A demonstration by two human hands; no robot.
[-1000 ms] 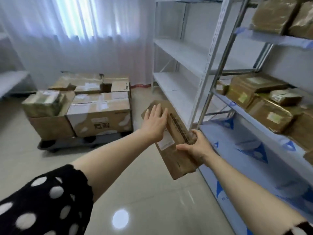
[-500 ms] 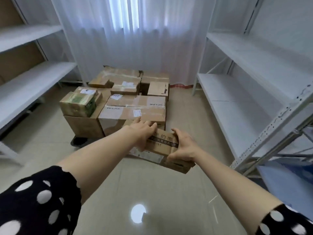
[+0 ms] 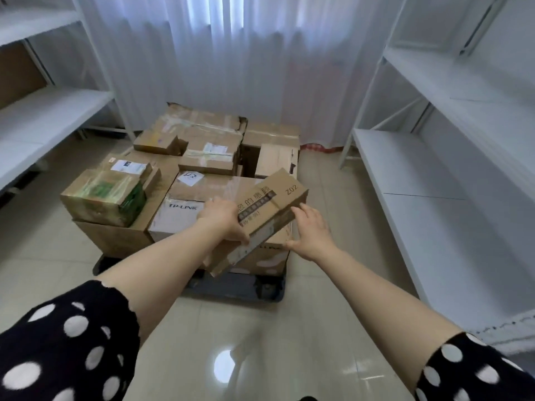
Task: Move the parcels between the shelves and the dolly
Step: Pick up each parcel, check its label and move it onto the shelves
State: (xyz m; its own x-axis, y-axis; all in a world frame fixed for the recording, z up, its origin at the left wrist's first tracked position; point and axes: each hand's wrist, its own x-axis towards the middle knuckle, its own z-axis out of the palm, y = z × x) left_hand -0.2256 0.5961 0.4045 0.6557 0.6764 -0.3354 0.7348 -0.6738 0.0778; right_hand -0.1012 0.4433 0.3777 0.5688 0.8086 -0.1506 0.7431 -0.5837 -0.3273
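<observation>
I hold a flat brown cardboard parcel (image 3: 272, 198) marked Z02, tilted, just above the stacked boxes on the dolly (image 3: 237, 285). My left hand (image 3: 223, 218) grips its near left edge, thumb curled over the corner. My right hand (image 3: 311, 233) presses against its right side with fairly straight fingers, thumb toward the lower edge. Under the parcel lies a large TP-LINK box (image 3: 179, 209). A green-printed box (image 3: 101, 195) sits on the dolly's left, and several more cartons (image 3: 199, 134) are stacked behind.
White metal shelving (image 3: 419, 183) runs along the right and more white shelves (image 3: 43, 117) along the left. A white curtain (image 3: 231, 68) hangs behind the dolly. Glossy tiled floor (image 3: 260, 342) lies between me and the dolly.
I turned away from the right shelves toward the dolly and came closer. The parcel moved forward and up over the TP-LINK box, and my right hand's fingers straightened along its side.
</observation>
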